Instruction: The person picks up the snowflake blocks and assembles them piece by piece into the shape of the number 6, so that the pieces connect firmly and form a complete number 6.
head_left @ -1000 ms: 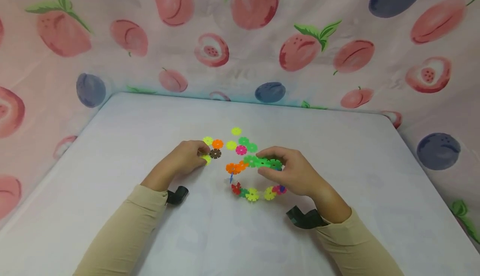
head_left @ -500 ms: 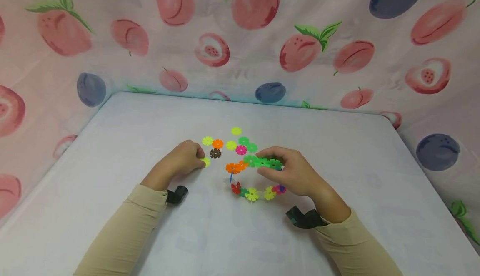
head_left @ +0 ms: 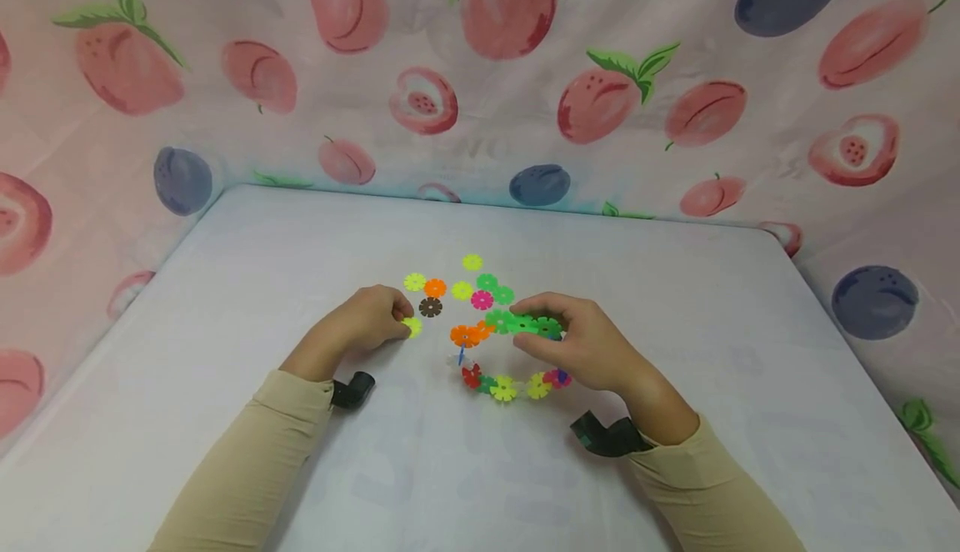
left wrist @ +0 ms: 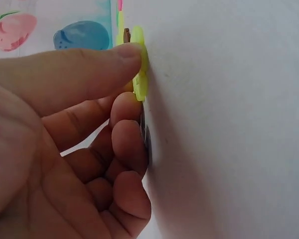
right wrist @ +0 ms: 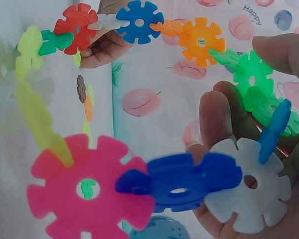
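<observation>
My left hand [head_left: 375, 317] is low over the table at the left of the loose pieces. Its thumb and fingers pinch a yellow flower-shaped disc [left wrist: 139, 64], which stands on edge close to the white surface in the left wrist view. My right hand [head_left: 577, 339] holds a looped chain of interlocking plastic discs by its green discs [right wrist: 253, 74], thumb on one side and fingers on the other. Round the loop run an orange disc [right wrist: 202, 42], a red disc [right wrist: 75, 29], a pink disc [right wrist: 89, 186], a blue disc [right wrist: 177, 181] and a clear white disc [right wrist: 249, 184].
Loose discs lie flat beyond the hands: a brown disc [head_left: 431, 307], an orange one [head_left: 435, 288], a pink one [head_left: 482, 300], green ones [head_left: 504, 294] and several yellow ones [head_left: 472, 262]. A fruit-print cloth [head_left: 480, 77] hangs behind the white table [head_left: 675, 285].
The left fingers have drawn back from the brown disc, and the yellow disc has shifted slightly toward me. My right hand and the chain have stayed almost still.
</observation>
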The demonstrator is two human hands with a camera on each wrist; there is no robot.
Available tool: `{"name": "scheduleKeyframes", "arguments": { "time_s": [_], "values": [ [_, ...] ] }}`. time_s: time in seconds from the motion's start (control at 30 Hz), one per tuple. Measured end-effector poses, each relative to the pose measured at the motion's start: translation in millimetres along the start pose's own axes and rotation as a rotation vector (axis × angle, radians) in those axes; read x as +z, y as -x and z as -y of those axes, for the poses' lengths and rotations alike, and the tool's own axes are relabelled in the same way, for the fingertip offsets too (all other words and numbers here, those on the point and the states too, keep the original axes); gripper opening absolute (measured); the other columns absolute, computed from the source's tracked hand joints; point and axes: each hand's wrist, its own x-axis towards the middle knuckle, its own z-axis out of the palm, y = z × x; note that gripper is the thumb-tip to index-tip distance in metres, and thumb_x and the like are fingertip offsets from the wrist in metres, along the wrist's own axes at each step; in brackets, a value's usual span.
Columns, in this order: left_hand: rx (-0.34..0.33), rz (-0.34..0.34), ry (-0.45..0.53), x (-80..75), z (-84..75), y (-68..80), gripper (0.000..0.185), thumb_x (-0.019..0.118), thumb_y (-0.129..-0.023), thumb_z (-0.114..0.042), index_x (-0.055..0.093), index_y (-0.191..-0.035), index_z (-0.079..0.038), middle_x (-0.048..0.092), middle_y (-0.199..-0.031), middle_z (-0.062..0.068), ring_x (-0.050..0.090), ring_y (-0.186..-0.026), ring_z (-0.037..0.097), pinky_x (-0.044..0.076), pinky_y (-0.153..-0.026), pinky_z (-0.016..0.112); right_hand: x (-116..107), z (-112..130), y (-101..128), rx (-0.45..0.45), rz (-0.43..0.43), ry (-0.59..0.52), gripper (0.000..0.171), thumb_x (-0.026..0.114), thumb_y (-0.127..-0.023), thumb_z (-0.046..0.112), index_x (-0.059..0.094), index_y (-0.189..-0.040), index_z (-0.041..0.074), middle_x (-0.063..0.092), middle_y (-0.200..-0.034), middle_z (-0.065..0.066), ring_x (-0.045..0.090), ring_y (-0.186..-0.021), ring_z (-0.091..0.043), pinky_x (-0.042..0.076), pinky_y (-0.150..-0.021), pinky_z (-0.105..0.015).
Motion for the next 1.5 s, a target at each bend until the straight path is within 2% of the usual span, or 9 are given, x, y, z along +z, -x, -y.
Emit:
{"name": "scheduleKeyframes", "arguments": {
  "time_s": [0.33, 0.53, 0.67, 0.77, 0.87, 1.0, 1.1, 1.3, 1.5],
  "values": [
    [0.023, 0.044, 0.018, -0.4, 3.5, 2.6, 0.033, 0.074, -0.088, -0.011, 0.066, -0.118, 0.000, 0.063, -0.107, 0.008, 0.056, -0.099, 0.024, 0.047, -0.094, 0.041, 0, 1, 0, 0.008, 0.011, -0.002, 0.030, 0.073, -0.091, 0.016, 0.069, -0.119, 0.005, 0.067, -0.113, -0.003, 0.062, -0.094, -0.020, 0.055, -0.079, -0.035],
    [0.013, 0.036, 0.030, -0.9, -1.2, 6.1, 0.026, 0.074, -0.088, -0.007, 0.061, -0.110, -0.001, 0.058, -0.100, 0.009, 0.052, -0.094, 0.025, 0.045, -0.085, 0.039, 0, 1, 0, 0.013, 0.008, 0.001, 0.030, 0.073, -0.091, 0.016, 0.069, -0.119, 0.005, 0.067, -0.114, -0.003, 0.062, -0.095, -0.019, 0.054, -0.080, -0.036],
    [0.052, 0.023, 0.060, -2.5, -0.1, 7.2, 0.021, 0.073, -0.088, -0.007, 0.059, -0.104, -0.006, 0.057, -0.096, 0.008, 0.052, -0.090, 0.024, 0.044, -0.080, 0.036, 0, 2, 0, 0.009, 0.004, 0.003, 0.030, 0.073, -0.091, 0.016, 0.069, -0.118, 0.005, 0.067, -0.113, -0.003, 0.062, -0.093, -0.019, 0.054, -0.079, -0.035],
    [0.125, 0.002, 0.152, -7.0, -0.1, 9.1, 0.016, 0.071, -0.090, -0.007, 0.061, -0.102, -0.008, 0.060, -0.095, 0.007, 0.054, -0.089, 0.024, 0.046, -0.079, 0.036, -1, 1, 0, 0.003, 0.004, 0.001, 0.030, 0.072, -0.091, 0.016, 0.069, -0.118, 0.004, 0.067, -0.113, -0.004, 0.061, -0.093, -0.020, 0.054, -0.079, -0.034],
    [0.218, -0.015, 0.300, -14.0, -5.3, 14.3, 0.014, 0.069, -0.093, -0.009, 0.062, -0.104, -0.007, 0.061, -0.096, 0.008, 0.055, -0.090, 0.026, 0.048, -0.080, 0.037, -1, 0, 0, 0.000, 0.005, 0.001, 0.030, 0.072, -0.092, 0.017, 0.069, -0.119, 0.004, 0.067, -0.114, -0.005, 0.061, -0.095, -0.019, 0.054, -0.080, -0.034],
    [0.321, 0.010, 0.523, -19.1, -21.5, 24.7, 0.017, 0.068, -0.095, -0.010, 0.060, -0.108, -0.003, 0.061, -0.097, 0.011, 0.058, -0.097, 0.038, 0.051, -0.085, 0.042, -2, 0, 1, -0.001, 0.005, -0.001, 0.030, 0.071, -0.093, 0.017, 0.068, -0.119, 0.002, 0.067, -0.115, -0.005, 0.061, -0.097, -0.019, 0.053, -0.083, -0.035],
    [0.382, 0.031, 0.641, -17.0, -35.7, 30.7, 0.017, 0.065, -0.096, -0.008, 0.058, -0.110, 0.000, 0.060, -0.098, 0.013, 0.058, -0.099, 0.043, 0.053, -0.088, 0.041, -3, 0, 1, -0.006, 0.003, -0.001, 0.031, 0.070, -0.093, 0.017, 0.068, -0.120, 0.002, 0.067, -0.116, -0.006, 0.062, -0.099, -0.019, 0.053, -0.085, -0.036],
    [0.452, 0.044, 0.699, -5.2, -56.6, 33.4, 0.014, 0.062, -0.097, -0.004, 0.058, -0.109, 0.001, 0.061, -0.098, 0.012, 0.061, -0.092, 0.033, 0.054, -0.086, 0.036, -3, -2, 0, -0.022, -0.003, -0.014, 0.030, 0.070, -0.093, 0.015, 0.068, -0.119, 0.001, 0.068, -0.113, -0.006, 0.062, -0.097, -0.019, 0.054, -0.082, -0.035],
    [0.450, 0.058, 0.717, 4.5, -62.8, 31.0, 0.013, 0.063, -0.097, -0.005, 0.059, -0.108, -0.001, 0.063, -0.097, 0.011, 0.061, -0.089, 0.027, 0.053, -0.086, 0.037, -4, -4, -1, -0.028, 0.000, -0.040, 0.030, 0.069, -0.093, 0.014, 0.068, -0.119, 0.000, 0.068, -0.111, -0.006, 0.061, -0.092, -0.019, 0.054, -0.077, -0.032]
  ]
}}
